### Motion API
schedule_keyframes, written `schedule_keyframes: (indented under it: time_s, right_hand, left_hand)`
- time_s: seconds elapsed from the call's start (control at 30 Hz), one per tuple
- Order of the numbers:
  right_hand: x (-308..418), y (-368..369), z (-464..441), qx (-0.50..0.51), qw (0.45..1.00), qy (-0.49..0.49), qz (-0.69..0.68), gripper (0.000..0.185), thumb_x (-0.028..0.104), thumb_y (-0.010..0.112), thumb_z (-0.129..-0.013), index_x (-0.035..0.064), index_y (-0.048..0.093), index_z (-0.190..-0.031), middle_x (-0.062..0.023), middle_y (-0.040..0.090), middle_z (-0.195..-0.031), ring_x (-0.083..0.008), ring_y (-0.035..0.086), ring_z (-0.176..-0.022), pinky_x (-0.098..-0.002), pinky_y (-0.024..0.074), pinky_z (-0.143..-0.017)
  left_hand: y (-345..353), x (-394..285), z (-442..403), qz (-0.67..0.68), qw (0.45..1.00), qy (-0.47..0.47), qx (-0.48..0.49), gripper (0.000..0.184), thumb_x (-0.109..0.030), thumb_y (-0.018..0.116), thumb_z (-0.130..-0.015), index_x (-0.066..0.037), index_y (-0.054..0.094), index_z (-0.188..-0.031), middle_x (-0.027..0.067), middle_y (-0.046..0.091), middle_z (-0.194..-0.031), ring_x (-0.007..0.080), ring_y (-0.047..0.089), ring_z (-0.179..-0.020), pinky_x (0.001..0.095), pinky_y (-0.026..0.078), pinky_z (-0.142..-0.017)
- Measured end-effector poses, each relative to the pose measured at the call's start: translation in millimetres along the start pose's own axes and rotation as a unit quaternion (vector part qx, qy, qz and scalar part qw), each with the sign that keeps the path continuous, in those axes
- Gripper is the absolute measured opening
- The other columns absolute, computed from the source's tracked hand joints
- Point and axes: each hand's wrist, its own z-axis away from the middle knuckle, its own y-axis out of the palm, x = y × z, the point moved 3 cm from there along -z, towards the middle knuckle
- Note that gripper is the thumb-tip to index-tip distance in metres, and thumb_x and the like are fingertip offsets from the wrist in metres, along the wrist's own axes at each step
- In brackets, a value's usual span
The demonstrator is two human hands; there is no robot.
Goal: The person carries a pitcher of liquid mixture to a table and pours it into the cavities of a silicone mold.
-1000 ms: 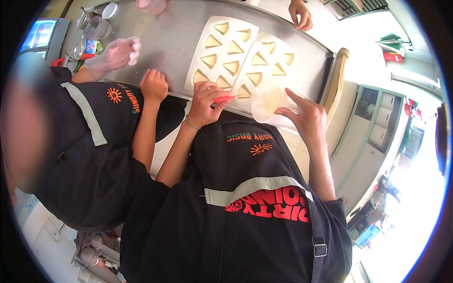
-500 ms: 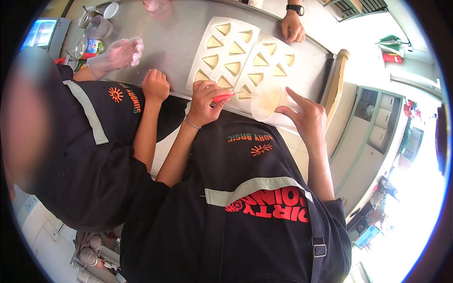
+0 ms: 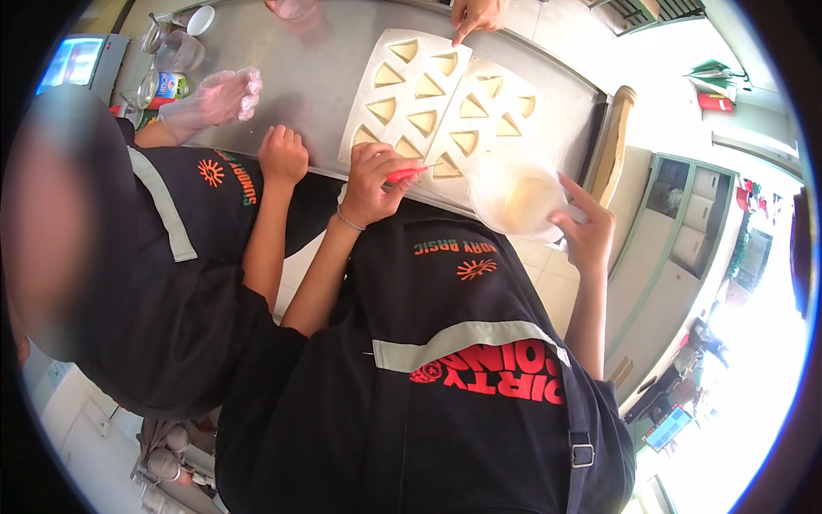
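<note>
My left hand (image 3: 368,184) is closed around a slim red tool (image 3: 406,173), whose tip points right at the near edge of the moulds. With thumb and fingers, my right hand (image 3: 589,230) grips a translucent plastic cup (image 3: 492,184) at its right side. The cup is tilted with its mouth to the left, and pale cream liquid shows inside. Beyond my hands lie two white moulds side by side, the left mould (image 3: 404,96) and the right mould (image 3: 490,122). Their wedge-shaped cavities hold a pale cream filling. Glare washes out the right mould's far side.
Across the metal table (image 3: 317,86), another person's hand (image 3: 478,14) points at the left mould's far corner. Beside me on the left, a co-worker has a plastic-gloved hand (image 3: 224,94) and a bare fist (image 3: 282,158) there. A labelled can (image 3: 171,84) and clear containers stand far left.
My right hand and the cup have moved right, away from the near cavities. The hand across the table has moved left to the left mould's corner. My left hand has barely moved.
</note>
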Motion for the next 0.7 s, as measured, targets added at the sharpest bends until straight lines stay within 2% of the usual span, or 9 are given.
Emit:
schedule_keyframes:
  time_s: [0.07, 0.2, 0.27, 0.3, 0.33, 0.53, 0.6, 0.63, 0.7]
  right_hand:
    - [-27, -6, -1, -0.024, 0.998, -0.023, -0.059, 0.084, 0.057, 0.097, -0.07, 0.0048, 0.079, -0.134, 0.0003, 0.063, -0.075, -0.0073, 0.051, -0.069, -0.0281, 0.048, -0.064]
    - [-63, -29, 23, -0.094, 0.987, 0.01, -0.131, 0.103, 0.074, 0.092, -0.067, -0.0023, 0.076, -0.134, 0.0008, 0.068, -0.083, -0.0077, 0.06, -0.075, -0.0281, 0.0501, -0.067]
    - [-77, -38, 35, -0.166, 0.974, 0.01, -0.157, 0.104, 0.074, 0.092, -0.07, -0.0047, 0.075, -0.135, -0.0059, 0.078, -0.095, -0.0122, 0.07, -0.088, -0.03, 0.0568, -0.08]
    - [-94, -44, 39, -0.168, 0.975, -0.012, -0.146, 0.096, 0.071, 0.087, -0.083, -0.0107, 0.073, -0.132, -0.016, 0.079, -0.123, -0.0249, 0.072, -0.118, -0.0423, 0.0549, -0.106]
    - [-100, -48, 39, -0.191, 0.967, -0.021, -0.167, 0.098, 0.071, 0.086, -0.083, -0.0105, 0.071, -0.135, -0.0166, 0.077, -0.127, -0.0249, 0.071, -0.12, -0.0419, 0.0544, -0.107]
    - [-75, -83, 13, -0.235, 0.958, -0.035, -0.159, 0.098, 0.073, 0.082, -0.087, -0.0106, 0.069, -0.137, -0.0161, 0.076, -0.13, -0.0242, 0.071, -0.121, -0.0411, 0.0537, -0.108]
    - [-51, -92, -10, -0.229, 0.962, -0.07, -0.134, 0.089, 0.063, 0.09, -0.084, -0.0085, 0.072, -0.135, -0.0143, 0.079, -0.123, -0.0213, 0.072, -0.115, -0.0382, 0.0549, -0.104]
    - [-32, -91, -23, -0.24, 0.958, -0.083, -0.129, 0.091, 0.065, 0.092, -0.081, -0.0067, 0.074, -0.135, -0.0091, 0.079, -0.112, -0.0148, 0.07, -0.102, -0.0307, 0.0556, -0.093]
    - [-21, -96, -45, -0.22, 0.965, -0.086, -0.115, 0.091, 0.066, 0.092, -0.079, -0.0051, 0.075, -0.134, -0.006, 0.077, -0.104, -0.0117, 0.067, -0.094, -0.0274, 0.053, -0.085]
  left_hand:
    - [-1, 1, -4, 0.01, 1.0, -0.003, 0.008, 0.016, -0.027, 0.079, -0.096, -0.021, 0.082, -0.11, -0.0032, 0.077, -0.099, 0.0229, 0.065, -0.1, 0.0402, 0.041, -0.1]
    - [0, 2, -6, -0.003, 1.0, -0.001, -0.003, 0.015, -0.026, 0.078, -0.097, -0.02, 0.082, -0.11, -0.0021, 0.077, -0.099, 0.0239, 0.064, -0.1, 0.0403, 0.042, -0.1]
    - [-1, -1, -6, 0.019, 0.999, -0.02, -0.024, 0.015, -0.026, 0.078, -0.098, -0.02, 0.082, -0.111, -0.0015, 0.077, -0.099, 0.0248, 0.064, -0.099, 0.0405, 0.042, -0.1]
    - [-2, -2, -8, 0.012, 0.999, -0.018, -0.025, 0.014, -0.018, 0.078, -0.096, -0.014, 0.081, -0.108, 0.0011, 0.076, -0.098, 0.0274, 0.064, -0.099, 0.0416, 0.045, -0.098]
    - [-2, -2, -10, 0.01, 1.0, -0.016, -0.024, 0.014, -0.018, 0.078, -0.096, -0.014, 0.081, -0.108, 0.0011, 0.076, -0.098, 0.0274, 0.064, -0.099, 0.0416, 0.045, -0.098]
    - [-2, 18, -50, 0.001, 0.994, -0.041, -0.104, 0.013, -0.019, 0.077, -0.099, -0.017, 0.081, -0.111, -0.001, 0.078, -0.102, 0.0256, 0.065, -0.099, 0.0413, 0.043, -0.099]
    - [-4, 27, -73, -0.01, 0.989, -0.035, -0.141, 0.012, -0.017, 0.077, -0.099, -0.017, 0.081, -0.11, -0.0006, 0.078, -0.101, 0.0254, 0.065, -0.099, 0.0414, 0.044, -0.098]
    - [-4, 29, -84, -0.02, 0.988, -0.024, -0.148, 0.011, -0.019, 0.077, -0.1, -0.017, 0.081, -0.111, -0.0007, 0.078, -0.1, 0.0248, 0.066, -0.1, 0.0411, 0.043, -0.097]
    - [0, 42, -101, -0.039, 0.991, -0.007, -0.129, 0.012, -0.02, 0.077, -0.1, -0.017, 0.08, -0.111, -0.001, 0.078, -0.1, 0.0244, 0.066, -0.101, 0.0409, 0.043, -0.097]
